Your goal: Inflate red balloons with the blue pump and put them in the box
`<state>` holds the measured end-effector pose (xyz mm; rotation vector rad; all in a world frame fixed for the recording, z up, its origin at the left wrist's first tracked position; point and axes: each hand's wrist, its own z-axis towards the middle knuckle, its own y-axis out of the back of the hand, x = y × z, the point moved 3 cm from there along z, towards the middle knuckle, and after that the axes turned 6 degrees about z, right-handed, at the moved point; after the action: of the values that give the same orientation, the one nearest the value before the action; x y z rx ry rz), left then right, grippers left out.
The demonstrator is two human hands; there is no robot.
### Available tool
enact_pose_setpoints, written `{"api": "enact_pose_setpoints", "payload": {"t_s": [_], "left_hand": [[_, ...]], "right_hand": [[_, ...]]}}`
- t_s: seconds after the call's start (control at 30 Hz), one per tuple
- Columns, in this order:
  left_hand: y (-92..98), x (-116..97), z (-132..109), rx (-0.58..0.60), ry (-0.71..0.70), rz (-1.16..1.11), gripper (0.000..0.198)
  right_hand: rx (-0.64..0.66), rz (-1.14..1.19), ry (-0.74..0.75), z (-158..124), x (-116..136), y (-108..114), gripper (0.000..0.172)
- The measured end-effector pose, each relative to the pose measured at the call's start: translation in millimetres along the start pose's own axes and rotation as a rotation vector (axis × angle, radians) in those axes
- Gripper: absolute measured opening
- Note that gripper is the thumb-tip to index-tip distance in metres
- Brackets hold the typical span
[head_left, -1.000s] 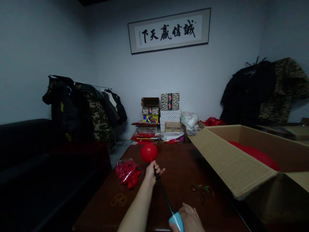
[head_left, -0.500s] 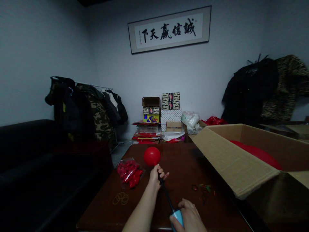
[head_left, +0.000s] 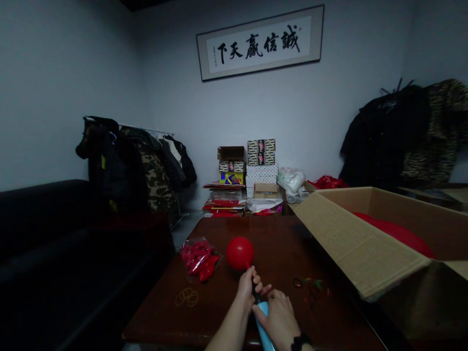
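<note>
A small round red balloon (head_left: 240, 253) is inflated over the table, its neck pointing down toward me. My left hand (head_left: 250, 284) is closed around that neck and the black end of a hand balloon pump (head_left: 263, 321). The pump's light blue body lies in my right hand (head_left: 280, 314), whose fingers wrap it from the right. Only a short black stretch shows between my two hands, which are nearly touching. To the left is a clear bag of red balloons (head_left: 199, 259), with several yellowish rubber bands (head_left: 186, 297) nearer me.
Dark rings and small coloured bands (head_left: 313, 287) lie on the right of the brown table (head_left: 219, 226). An open cardboard box (head_left: 360, 243) with red balloons inside stands at the table's right side. Stacked boxes (head_left: 261, 175) are behind the table, a black sofa (head_left: 54, 253) left.
My right hand has pushed the blue pump body up close to my left hand, covering most of the black rod. The balloon sits lower and farther right and looks slightly bigger.
</note>
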<state>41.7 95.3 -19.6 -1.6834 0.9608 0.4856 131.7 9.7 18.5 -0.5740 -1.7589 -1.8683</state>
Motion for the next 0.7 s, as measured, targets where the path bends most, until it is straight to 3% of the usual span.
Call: {"api": "enact_pose_setpoints", "payload": {"t_s": [0.27, 0.5, 0.6, 0.7], "left_hand": [[-4.3, -4.0, 6.8, -0.018, -0.016, 0.007, 0.027], [-14.3, -50.3, 17.4, -0.02, -0.056, -0.039, 0.027], [-11.5, -69.6, 20.8, -0.022, -0.089, -0.047, 0.027], [-7.8, -76.0, 20.9, -0.03, -0.092, -0.048, 0.027]], "right_hand": [[0.072, -0.038, -0.024, 3.0, -5.3, -1.7, 0.055], [0.125, -0.043, 0.008, -14.9, -13.5, 8.0, 0.059], [0.163, -0.05, 0.029, -28.9, -26.0, 2.4, 0.059], [0.182, -0.074, -0.011, -37.2, -38.3, -6.5, 0.063]]}}
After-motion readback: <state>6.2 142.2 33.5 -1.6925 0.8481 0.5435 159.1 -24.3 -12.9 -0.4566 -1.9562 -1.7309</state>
